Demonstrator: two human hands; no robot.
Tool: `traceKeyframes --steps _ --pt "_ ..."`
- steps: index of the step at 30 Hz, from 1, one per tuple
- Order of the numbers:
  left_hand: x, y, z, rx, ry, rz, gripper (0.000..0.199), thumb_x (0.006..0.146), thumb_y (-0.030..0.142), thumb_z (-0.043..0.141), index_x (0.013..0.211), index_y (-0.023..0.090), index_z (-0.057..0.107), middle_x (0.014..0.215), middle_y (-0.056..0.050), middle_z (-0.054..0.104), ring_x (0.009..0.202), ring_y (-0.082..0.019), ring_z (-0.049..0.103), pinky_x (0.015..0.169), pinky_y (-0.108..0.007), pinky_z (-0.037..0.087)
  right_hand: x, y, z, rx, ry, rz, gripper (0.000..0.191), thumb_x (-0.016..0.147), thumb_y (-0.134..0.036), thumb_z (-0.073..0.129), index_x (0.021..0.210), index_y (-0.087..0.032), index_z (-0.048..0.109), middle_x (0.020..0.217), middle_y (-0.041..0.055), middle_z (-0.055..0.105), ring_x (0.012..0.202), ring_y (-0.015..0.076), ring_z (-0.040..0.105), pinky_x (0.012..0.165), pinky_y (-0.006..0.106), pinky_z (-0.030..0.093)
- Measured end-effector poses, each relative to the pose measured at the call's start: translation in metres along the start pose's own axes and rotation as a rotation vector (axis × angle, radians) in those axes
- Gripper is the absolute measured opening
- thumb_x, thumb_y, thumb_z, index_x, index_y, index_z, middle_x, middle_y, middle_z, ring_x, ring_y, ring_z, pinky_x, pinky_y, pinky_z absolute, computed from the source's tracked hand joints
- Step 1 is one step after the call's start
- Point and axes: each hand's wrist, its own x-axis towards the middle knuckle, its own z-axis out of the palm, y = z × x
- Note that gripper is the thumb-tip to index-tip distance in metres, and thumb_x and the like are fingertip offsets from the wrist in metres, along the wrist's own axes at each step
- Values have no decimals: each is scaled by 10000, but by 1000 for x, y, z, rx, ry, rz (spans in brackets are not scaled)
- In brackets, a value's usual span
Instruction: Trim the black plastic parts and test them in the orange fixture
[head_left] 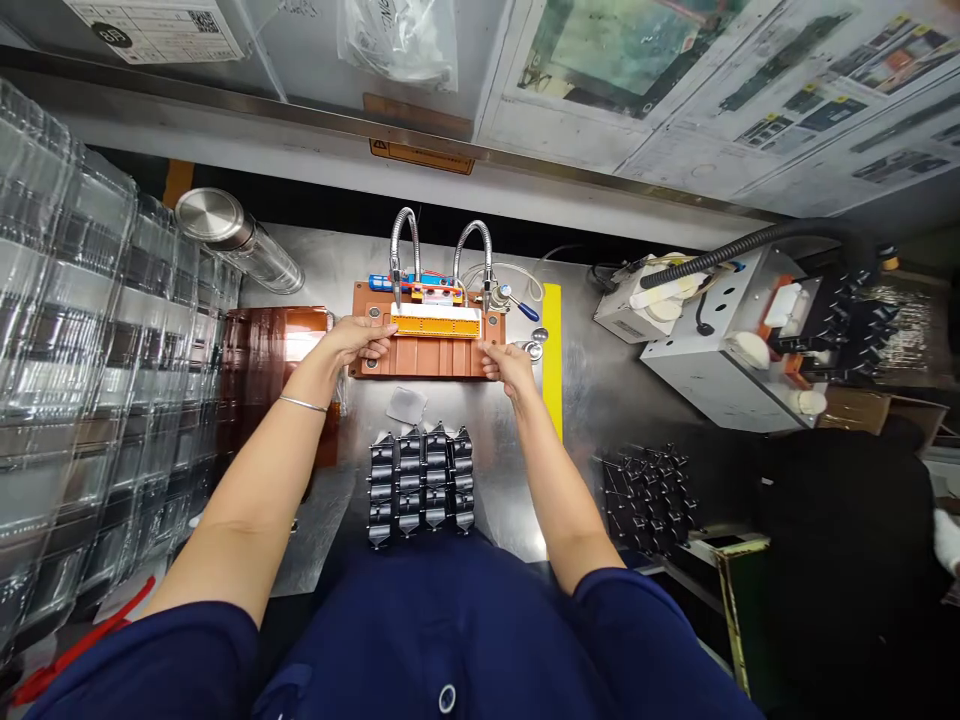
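An orange slotted strip (436,327) lies across a copper-brown fixture block (427,362), along the lower edge of a white bar. My left hand (361,341) is closed at the strip's left end, its thumb tip against that end. Just below the strip's right end, my right hand (511,366) has its fingers bent together over the block's right side; whether they grip anything is too small to tell. Two bent metal hoses (405,232) arch over the block from behind. A blue-handled lever (527,311) sticks out at its right.
Ribbed black parts (421,480) stand in rows near my body, with more black parts (652,498) to the right. Clear plastic trays (67,330) are stacked at left, near a steel flask (240,240). A white machine (727,345) and a dark-clothed person (840,560) are right.
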Motion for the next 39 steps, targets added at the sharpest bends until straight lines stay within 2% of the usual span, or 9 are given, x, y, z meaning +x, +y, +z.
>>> traceKeyframes --steps 8,11,15,19,22,26,30,35,39 --pt "-31 -31 -16 -130 92 101 93 864 145 598 789 91 586 586 -25 625 411 -80 544 415 -178 450 -117 161 -48 -302 -116 -128 658 458 -314 847 1053 -153 615 1046 89 667 844 166 637 778 303 537" --pt "-48 -48 -7 -142 95 113 73 861 138 568 800 99 571 592 -17 615 415 -82 535 434 -190 446 -138 193 -49 -302 -225 -129 495 606 -400 764 1013 -147 641 1015 102 683 906 213 655 846 352 529" --pt "-70 -68 6 32 177 320 126 864 233 547 851 120 602 722 -54 653 566 -121 595 560 -239 496 -123 150 -49 -442 -57 -358 426 745 -444 634 1046 -143 652 995 101 693 920 229 660 877 381 520" --pt "-84 -81 21 425 424 875 286 892 342 508 1065 156 639 1109 -122 655 1028 -221 601 916 -367 472 -88 74 -25 -865 2 -878 425 837 -342 570 1210 -145 622 1224 121 616 1151 242 579 1018 397 446" --pt "-79 -85 33 694 435 1149 297 909 354 500 1085 170 653 1198 -129 632 1160 -266 531 1037 -451 369 -64 46 10 -1104 -87 -1089 384 904 -236 486 1264 -164 597 1368 98 513 1308 225 455 1128 425 329" --pt "-50 -82 42 992 379 1167 230 896 269 527 1048 179 675 1189 -135 642 1125 -298 540 1037 -532 322 -41 44 38 -1292 -151 -1109 376 929 -179 429 1267 -167 595 1400 97 481 1325 260 421 1106 500 306" --pt "-16 -70 42 1072 371 1163 243 910 231 491 1067 202 675 1199 -124 639 1106 -282 542 1000 -504 354 -19 23 18 -1260 -145 -1090 403 900 -283 530 1275 -147 588 1360 125 514 1308 253 424 1105 443 327" --pt "6 -66 43 1035 360 1130 256 907 254 503 1087 219 680 1214 -127 635 1121 -288 532 955 -475 393 15 -44 -21 -1452 247 -730 436 922 -269 488 1305 -70 554 1287 215 532 1184 316 491 965 446 408" --pt "9 -72 45 998 350 1140 288 920 240 462 1106 206 679 1247 -142 615 1162 -298 513 995 -500 368 41 -79 -35 -1641 229 -510 294 890 -174 518 1136 -104 664 1035 215 630 1001 295 575 813 378 442"
